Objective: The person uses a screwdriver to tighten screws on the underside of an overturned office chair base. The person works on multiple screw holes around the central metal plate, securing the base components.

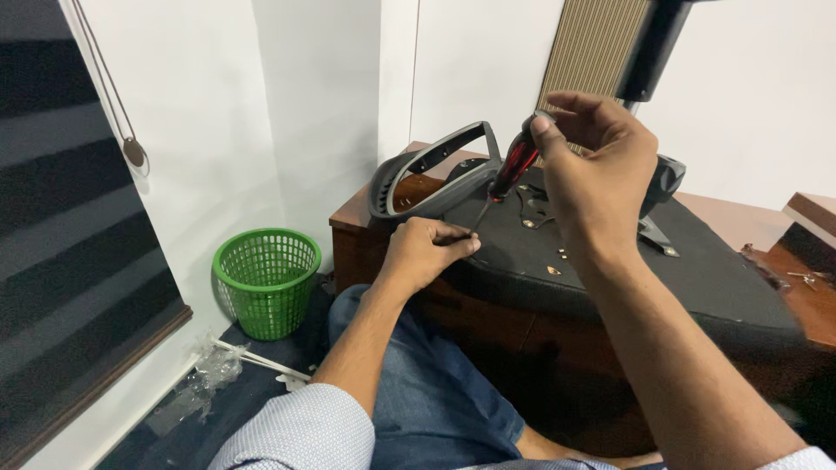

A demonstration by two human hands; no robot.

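Observation:
An upturned office chair seat (610, 261) lies on a wooden desk (353, 218), black underside up. A grey armrest (435, 174) loops up at its left end. My right hand (592, 165) grips the red and black handle of a screwdriver (514, 165), its shaft slanting down toward the seat's edge. My left hand (427, 248) rests at that edge with fingertips pinched around the screwdriver's tip. Whether a screw sits there is hidden by the fingers. Several small metal fittings show on the seat's underside (557, 257).
A green plastic mesh bin (266, 278) stands on the floor to the left, with crumpled clear plastic wrap (205, 374) near it. A window blind (70, 235) covers the left side. Loose small hardware (805, 278) lies on the desk at right. My knee (418, 383) is under the desk edge.

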